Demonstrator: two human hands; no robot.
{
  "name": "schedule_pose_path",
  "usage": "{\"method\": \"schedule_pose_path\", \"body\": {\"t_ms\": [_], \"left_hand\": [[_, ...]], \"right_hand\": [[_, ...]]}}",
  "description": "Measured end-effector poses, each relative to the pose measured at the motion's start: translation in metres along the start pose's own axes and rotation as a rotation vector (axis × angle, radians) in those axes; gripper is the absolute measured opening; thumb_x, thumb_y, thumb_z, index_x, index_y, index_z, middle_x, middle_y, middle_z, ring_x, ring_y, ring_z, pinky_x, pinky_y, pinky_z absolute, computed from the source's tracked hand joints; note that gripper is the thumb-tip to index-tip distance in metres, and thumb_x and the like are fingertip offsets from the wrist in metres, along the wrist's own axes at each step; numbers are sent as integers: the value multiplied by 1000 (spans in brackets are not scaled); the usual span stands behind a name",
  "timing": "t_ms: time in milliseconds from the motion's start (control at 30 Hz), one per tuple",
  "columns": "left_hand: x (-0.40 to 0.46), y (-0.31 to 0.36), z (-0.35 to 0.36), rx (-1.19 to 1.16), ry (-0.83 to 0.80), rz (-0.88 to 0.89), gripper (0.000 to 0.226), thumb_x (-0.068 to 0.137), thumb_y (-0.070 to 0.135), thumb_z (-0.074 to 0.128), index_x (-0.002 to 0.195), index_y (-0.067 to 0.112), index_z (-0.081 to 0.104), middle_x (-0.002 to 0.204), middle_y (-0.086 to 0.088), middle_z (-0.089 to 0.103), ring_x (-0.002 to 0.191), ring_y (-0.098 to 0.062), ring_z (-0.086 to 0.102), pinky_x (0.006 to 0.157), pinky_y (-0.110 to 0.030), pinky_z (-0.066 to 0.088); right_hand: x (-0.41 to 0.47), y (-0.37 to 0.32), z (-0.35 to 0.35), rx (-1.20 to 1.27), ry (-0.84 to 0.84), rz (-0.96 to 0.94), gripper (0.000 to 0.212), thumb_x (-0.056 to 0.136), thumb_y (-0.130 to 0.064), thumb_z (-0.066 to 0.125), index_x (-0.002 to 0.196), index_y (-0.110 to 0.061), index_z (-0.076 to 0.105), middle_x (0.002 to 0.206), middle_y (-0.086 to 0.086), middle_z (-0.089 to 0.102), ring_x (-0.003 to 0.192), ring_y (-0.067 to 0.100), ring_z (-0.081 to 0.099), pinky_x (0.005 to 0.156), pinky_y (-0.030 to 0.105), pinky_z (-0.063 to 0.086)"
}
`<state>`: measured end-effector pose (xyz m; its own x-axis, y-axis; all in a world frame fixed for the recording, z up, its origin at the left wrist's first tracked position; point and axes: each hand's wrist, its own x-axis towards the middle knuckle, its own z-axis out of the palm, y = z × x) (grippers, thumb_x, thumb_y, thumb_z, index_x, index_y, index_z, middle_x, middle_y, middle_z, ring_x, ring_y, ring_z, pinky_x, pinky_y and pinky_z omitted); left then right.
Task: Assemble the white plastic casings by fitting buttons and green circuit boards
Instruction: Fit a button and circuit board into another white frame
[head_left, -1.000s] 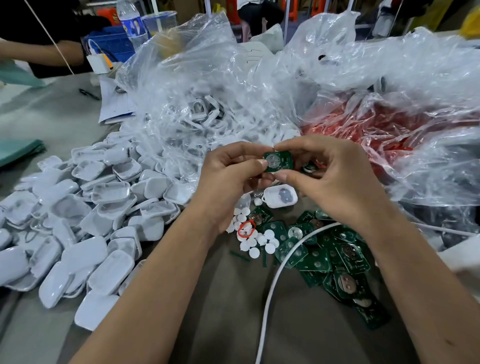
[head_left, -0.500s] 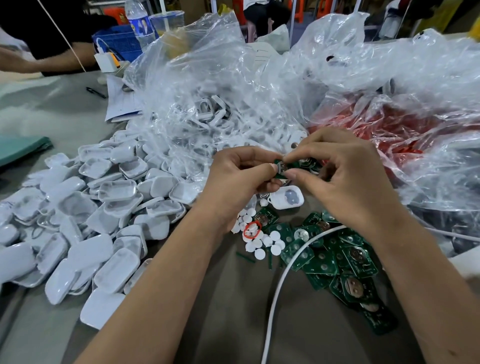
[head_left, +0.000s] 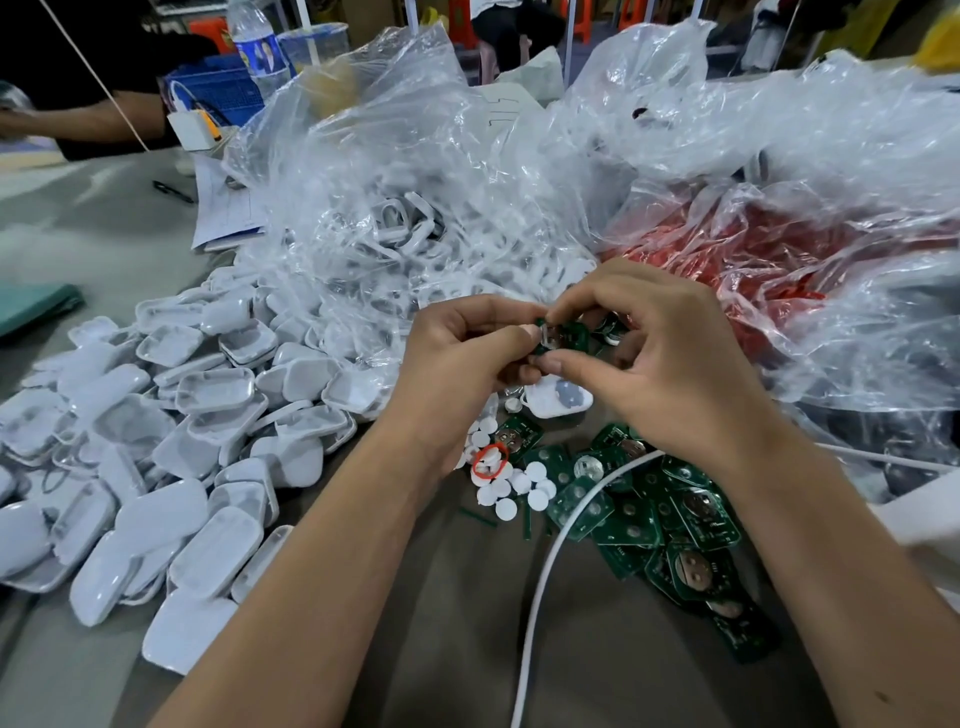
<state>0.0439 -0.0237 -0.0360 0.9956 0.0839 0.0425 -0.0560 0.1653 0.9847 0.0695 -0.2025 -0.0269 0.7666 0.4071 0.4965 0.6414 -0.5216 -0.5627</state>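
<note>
pinching one green circuit board (head_left: 569, 338), two hands (head_left: 571, 358) above perhaps fifteen loose white buttons (head_left: 506, 483).

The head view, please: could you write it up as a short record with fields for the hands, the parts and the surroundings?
left hand: pinches the green board
right hand: pinches the same board from the other side
casing with button: on the table below the hands
loose boards: heap under the right wrist
white discs: cluster beside the boards
empty casings: large pile on the left
cable: crosses the boards
bags: clear plastic, behind the hands
</note>
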Motion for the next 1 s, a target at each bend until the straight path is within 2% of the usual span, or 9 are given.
{"method": "schedule_pose_path", "body": {"t_ms": [233, 400, 500, 600, 700, 767, 833, 900, 1000], "left_hand": [[-1, 0, 0, 31, -32, 17, 29, 91, -13, 61, 83, 9, 78, 71, -11, 73, 59, -16, 64, 61, -22, 53], [0, 0, -1, 17, -22, -3, 23, 92, -12, 61, 89, 4, 76, 71, -11, 71, 63, -19, 62, 62, -23, 53], [0, -1, -1, 6, -24, -9, 15, 93, -10, 62, 98, -3, 75, 73, -12, 71, 65, -19, 64, 63, -23, 53], [0, 1, -2, 25, -16, 8, 13, 97, 1, 64, 103, -5, 74, 78, -14, 70, 68, -21, 65, 64, -26, 54], [1, 2, -8, 336, 84, 154, 13, 98, 15, 68, 93, 7, 77, 78, -3, 74, 65, -18, 68, 61, -29, 55], [0, 5, -14, 588, 101, 289, 6, 92, 17, 74, 87, 18, 77, 75, 5, 73, 69, -8, 67, 63, -20, 52], [1, 6, -19, 788, 28, 351, 6, 84, 23, 80, 89, 24, 77, 80, 11, 70, 79, -2, 63, 68, -12, 45], [2, 5, -23, 1000, -79, 342, 23, 77, 40, 82, 96, 31, 75, 92, 13, 66, 95, -9, 57, 80, -22, 44], [1, 0, -23, 1139, -175, 294, 37, 69, 52, 82, 100, 36, 70, 97, 8, 58, 102, -20, 46, 87, -30, 40]], "right_hand": [[0, 0, -3, 64, 20, 40, 18, 81, -26, 87, 96, -19, 78, 94, -12, 71, 88, 6, 68, 73, 14, 53], [2, 0, 3, -39, -28, 13, 15, 90, -23, 79, 101, -17, 71, 99, -9, 65, 92, 7, 61, 81, 17, 49], [2, 1, 3, -41, -55, 25, 13, 94, -26, 73, 104, -22, 65, 103, -15, 59, 97, 0, 56, 82, 10, 42], [2, 3, 1, -28, -74, 46, 12, 94, -29, 69, 104, -25, 62, 104, -20, 57, 98, -4, 54, 82, 7, 40], [2, 6, 0, -88, -109, 76, 13, 93, -32, 68, 103, -26, 61, 103, -21, 55, 96, 3, 51, 88, 9, 38], [2, 9, 1, -148, -147, 92, 14, 94, -33, 68, 103, -25, 61, 101, -18, 53, 102, 4, 47, 89, 6, 32], [1, 11, 4, -194, -197, 93, 16, 94, -35, 67, 104, -24, 62, 103, -15, 54, 107, 6, 44, 89, 6, 30], [0, 11, 6, -231, -242, 83, 18, 94, -36, 66, 105, -22, 62, 105, -13, 55, 109, 8, 41, 87, 14, 31], [-1, 11, 8, -262, -278, 76, 19, 94, -35, 68, 105, -19, 64, 107, -9, 55, 110, 13, 39, 89, 25, 31]]}}
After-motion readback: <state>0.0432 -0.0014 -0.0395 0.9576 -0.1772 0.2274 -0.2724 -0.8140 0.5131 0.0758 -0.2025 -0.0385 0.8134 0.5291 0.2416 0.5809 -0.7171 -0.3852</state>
